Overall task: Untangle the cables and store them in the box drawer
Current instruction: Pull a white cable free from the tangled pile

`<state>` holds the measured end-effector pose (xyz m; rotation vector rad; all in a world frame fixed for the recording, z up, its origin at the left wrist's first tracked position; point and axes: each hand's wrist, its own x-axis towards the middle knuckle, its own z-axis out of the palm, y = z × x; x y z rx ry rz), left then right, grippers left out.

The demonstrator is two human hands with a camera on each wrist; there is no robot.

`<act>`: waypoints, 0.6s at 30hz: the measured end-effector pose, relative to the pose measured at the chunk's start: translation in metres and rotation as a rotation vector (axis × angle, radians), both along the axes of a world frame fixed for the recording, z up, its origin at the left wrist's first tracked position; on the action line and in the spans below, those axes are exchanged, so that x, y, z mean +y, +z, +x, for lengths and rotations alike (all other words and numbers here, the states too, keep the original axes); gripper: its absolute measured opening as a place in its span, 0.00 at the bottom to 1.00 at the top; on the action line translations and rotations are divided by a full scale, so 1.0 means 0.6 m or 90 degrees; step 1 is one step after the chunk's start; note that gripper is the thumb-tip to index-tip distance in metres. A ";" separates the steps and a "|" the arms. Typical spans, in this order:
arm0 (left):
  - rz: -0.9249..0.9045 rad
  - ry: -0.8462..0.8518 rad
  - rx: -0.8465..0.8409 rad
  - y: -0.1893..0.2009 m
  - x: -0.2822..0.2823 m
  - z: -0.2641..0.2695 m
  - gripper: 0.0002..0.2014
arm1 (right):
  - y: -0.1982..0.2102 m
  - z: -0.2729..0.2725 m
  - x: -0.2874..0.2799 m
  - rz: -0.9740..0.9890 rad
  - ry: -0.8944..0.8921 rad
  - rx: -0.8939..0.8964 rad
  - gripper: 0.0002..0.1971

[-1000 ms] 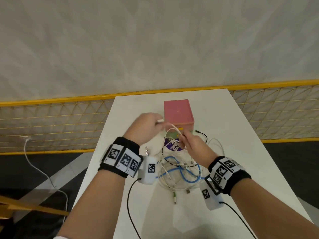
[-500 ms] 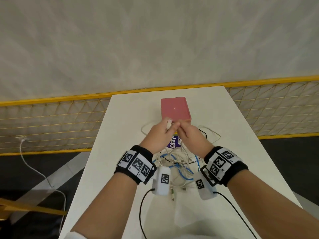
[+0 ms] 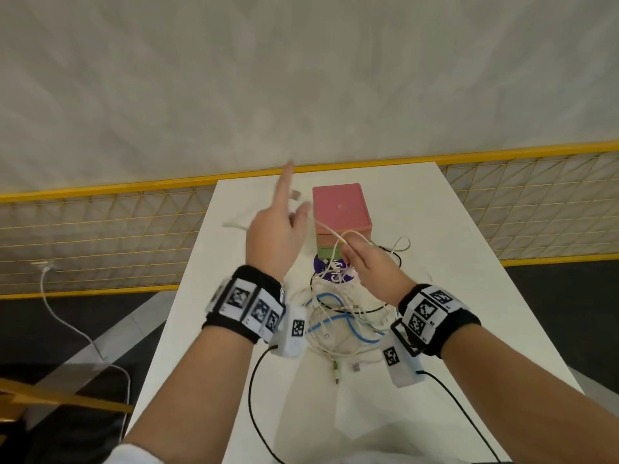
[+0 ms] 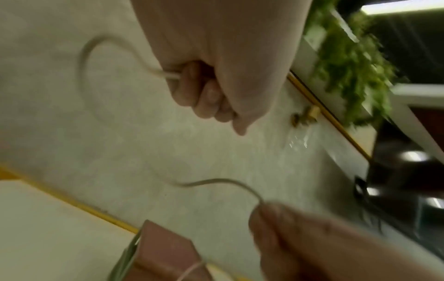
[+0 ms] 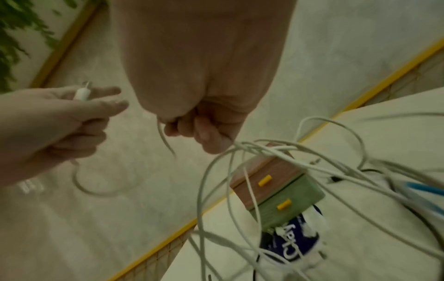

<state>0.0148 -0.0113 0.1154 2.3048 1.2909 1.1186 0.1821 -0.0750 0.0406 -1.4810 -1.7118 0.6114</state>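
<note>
A tangle of white, blue and black cables (image 3: 341, 316) lies on the white table (image 3: 452, 249) in front of a small pink box (image 3: 340, 209). The box has a pink drawer (image 5: 266, 176) and a green drawer (image 5: 288, 201), each with a yellow knob, and both look closed. My left hand (image 3: 290, 209) is raised left of the box, index finger pointing up. It grips the plug end of a white cable (image 5: 81, 93). My right hand (image 3: 346, 251) pinches the same white cable (image 3: 330, 229) in front of the box, above the tangle.
A purple-labelled white packet (image 3: 331, 274) lies between the box and the tangle. A yellow mesh railing (image 3: 100, 229) runs behind the table. Black wrist-camera leads (image 3: 258, 396) trail over the near table edge. Another white cable (image 3: 67, 316) hangs on the floor at left.
Half a second ago both hands met in front of the box. The left hand has since swung up and to the left, drawing the white cable's plug end away from the right hand.
</note>
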 end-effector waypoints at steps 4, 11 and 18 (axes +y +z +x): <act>-0.142 -0.152 0.148 -0.047 -0.039 0.017 0.17 | 0.017 -0.007 -0.004 -0.001 0.026 -0.039 0.10; -0.175 -0.001 -0.230 0.010 -0.009 -0.021 0.23 | -0.025 0.020 -0.036 -0.094 0.027 -0.015 0.13; -0.047 -0.049 0.057 0.009 -0.018 -0.019 0.20 | -0.022 0.012 -0.044 -0.059 -0.004 -0.012 0.13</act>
